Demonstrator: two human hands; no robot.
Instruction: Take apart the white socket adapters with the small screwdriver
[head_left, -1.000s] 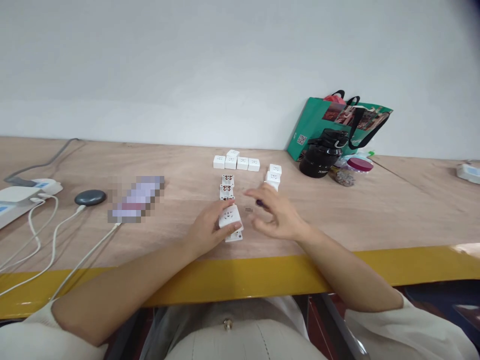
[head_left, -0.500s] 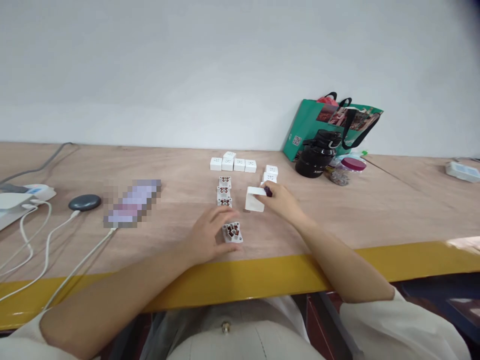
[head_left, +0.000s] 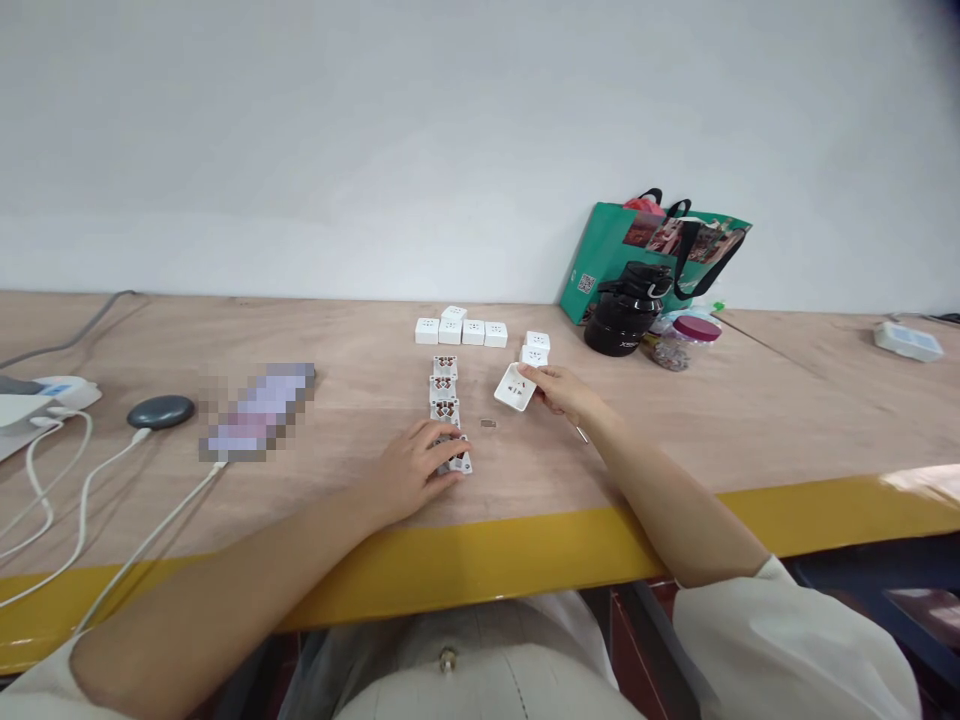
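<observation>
On the far left, a white power strip [head_left: 69, 390] is lying on the wooden table [head_left: 360, 380], then a dark oval disc [head_left: 160, 411] and a pixelated phone [head_left: 259, 410], each trailing a white cable.

My left hand [head_left: 412, 468] is curving its fingers over the nearest socket base [head_left: 460, 461] — I cannot tell whether they are gripping or only resting. Three more socket bases [head_left: 443, 388] are lining up beyond it, metal parts showing. Farther back, five white socket blocks [head_left: 450, 331] are sitting together, four in a row and one behind.

A small flat piece [head_left: 488, 424] is lying between my hands. My right hand [head_left: 562, 388] is pinching a white cover [head_left: 514, 390], its hollow side tilting into view — a thin metal shaft [head_left: 582, 434] is poking out below that hand. Two white blocks [head_left: 535, 347] are sitting just behind the cover.

Rightward, a black flask [head_left: 622, 315] and a red-lidded jar [head_left: 682, 345] are standing before a green bag [head_left: 607, 250]; another white strip [head_left: 907, 341] is lying far right.
</observation>
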